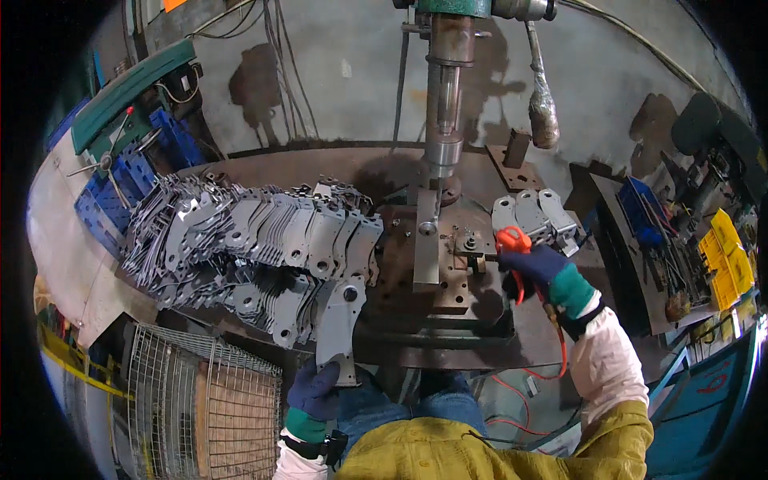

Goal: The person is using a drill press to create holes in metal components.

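My left hand (314, 390), in a dark blue glove, grips the lower end of a flat grey metal bracket (340, 320) at the table's front edge. The bracket stands tilted next to the large pile of similar brackets (272, 228). To the right, my gloved right hand (542, 268) is closed around an orange air blow gun (513, 238) with an orange hose hanging below it. The gun is beside the drilling fixture (468, 260), a steel plate with a bar and a bolt. Above this fixture stands the drill press spindle (445, 120).
A few brackets (532, 214) lie behind my right hand. The wire basket (172, 400) stands at the lower left, below the table. On the right are a blue bin (640, 210) and a yellow bin (726, 256). A wrapped lever (542, 104) hangs beside the spindle.
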`<state>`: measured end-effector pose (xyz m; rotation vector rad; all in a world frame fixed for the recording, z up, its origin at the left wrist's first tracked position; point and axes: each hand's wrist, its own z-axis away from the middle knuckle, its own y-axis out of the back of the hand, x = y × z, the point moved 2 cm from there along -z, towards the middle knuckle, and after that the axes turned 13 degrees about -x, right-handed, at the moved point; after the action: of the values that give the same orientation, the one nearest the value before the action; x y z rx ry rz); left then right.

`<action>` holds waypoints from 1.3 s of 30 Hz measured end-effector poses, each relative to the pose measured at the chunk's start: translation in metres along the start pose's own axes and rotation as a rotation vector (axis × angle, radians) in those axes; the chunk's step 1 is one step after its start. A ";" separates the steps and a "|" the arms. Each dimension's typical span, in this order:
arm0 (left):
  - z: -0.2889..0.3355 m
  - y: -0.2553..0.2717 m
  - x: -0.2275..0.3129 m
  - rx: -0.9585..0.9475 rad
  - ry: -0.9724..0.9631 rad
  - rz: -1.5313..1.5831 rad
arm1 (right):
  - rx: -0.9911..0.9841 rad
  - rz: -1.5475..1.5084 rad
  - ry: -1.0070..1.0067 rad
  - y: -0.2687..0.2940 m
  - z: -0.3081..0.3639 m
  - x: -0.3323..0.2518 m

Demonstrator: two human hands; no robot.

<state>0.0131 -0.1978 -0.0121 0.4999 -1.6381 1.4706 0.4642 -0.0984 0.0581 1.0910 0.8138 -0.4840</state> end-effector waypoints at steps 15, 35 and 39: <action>0.033 0.015 0.017 0.099 0.003 -0.203 | 0.078 -0.036 -0.207 0.010 -0.069 -0.035; 0.048 0.060 -0.009 -0.030 -0.235 -1.190 | 0.111 -0.316 -0.056 0.014 -0.095 -0.057; 0.040 0.055 -0.013 0.033 -0.052 -0.671 | 0.203 0.043 -0.151 0.026 -0.122 -0.039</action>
<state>-0.0347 -0.2267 -0.0534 0.9983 -1.2974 0.9840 0.4174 0.0225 0.0764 1.2407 0.6169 -0.6151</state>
